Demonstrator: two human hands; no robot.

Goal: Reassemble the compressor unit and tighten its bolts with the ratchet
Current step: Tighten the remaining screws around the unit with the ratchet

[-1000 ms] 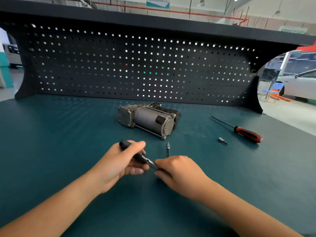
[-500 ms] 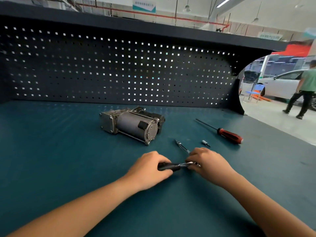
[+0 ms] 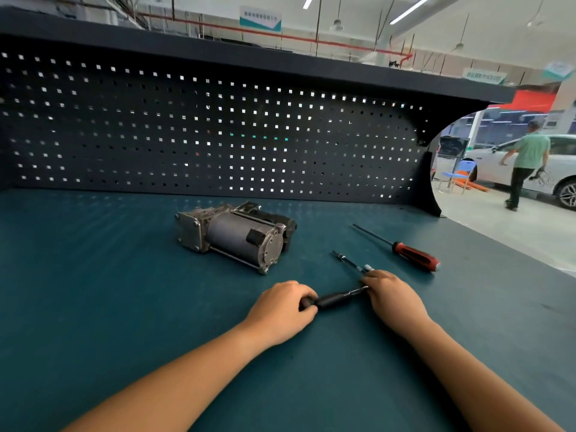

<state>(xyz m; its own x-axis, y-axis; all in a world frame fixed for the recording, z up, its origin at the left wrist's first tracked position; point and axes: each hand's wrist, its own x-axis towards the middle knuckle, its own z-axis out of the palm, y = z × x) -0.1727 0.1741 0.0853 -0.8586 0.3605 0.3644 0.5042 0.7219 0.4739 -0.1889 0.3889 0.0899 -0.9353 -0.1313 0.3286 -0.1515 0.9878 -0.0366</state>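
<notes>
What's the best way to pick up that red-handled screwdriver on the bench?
Grip the screwdriver by its thick red handle, coming from above on the right. It lies flat, thin shaft pointing away to the left.

Teal bench (image 3: 93, 275) bears compressor (image 3: 233, 236), screwdriver (image 3: 405, 251), perhaps a bolt (image 3: 346, 260)

No legible text; hanging signs (image 3: 260, 20) too blurred
</notes>
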